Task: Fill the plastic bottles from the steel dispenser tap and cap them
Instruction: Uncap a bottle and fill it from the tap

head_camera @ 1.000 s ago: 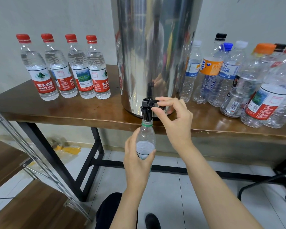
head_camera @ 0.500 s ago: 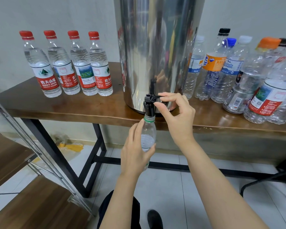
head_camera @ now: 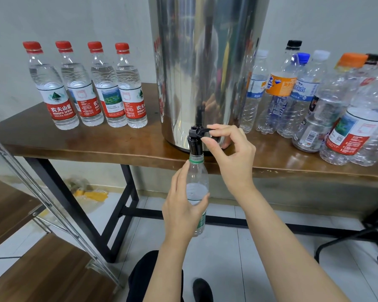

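While pinching the short black lever (head_camera: 205, 129) of the black plastic tap (head_camera: 195, 141) between thumb and forefinger of the right hand (head_camera: 231, 155), gripping with the left hand (head_camera: 183, 205) the clear plastic bottle (head_camera: 196, 177) with a green neck ring, fingers and thumb curled round its body. Held upright in front of the table edge, open mouth directly under the spout, touching it or perhaps taking it slightly inside; hard to tell from this angle. Filled to somewhat below the shoulder, with the water surface just above the left thumb; judged not far from full, so probably time to close the lever soon. No cap on it yet, and no loose cap seen anywhere.

Behind the tap, on the brown wooden table (head_camera: 96, 144), the tall polished steel dispenser (head_camera: 205, 73). To its left, well apart, four clear bottles with red caps (head_camera: 87, 83) and red labels, in a row, full and capped: judged as finished. To its right, a crowd of clear bottles with mixed caps (head_camera: 314, 94), orange, blue, white and black, looking empty: judged as waiting for their turn.

So, roughly: four done, one in filling, many more left, each needing uncapping, filling and capping.
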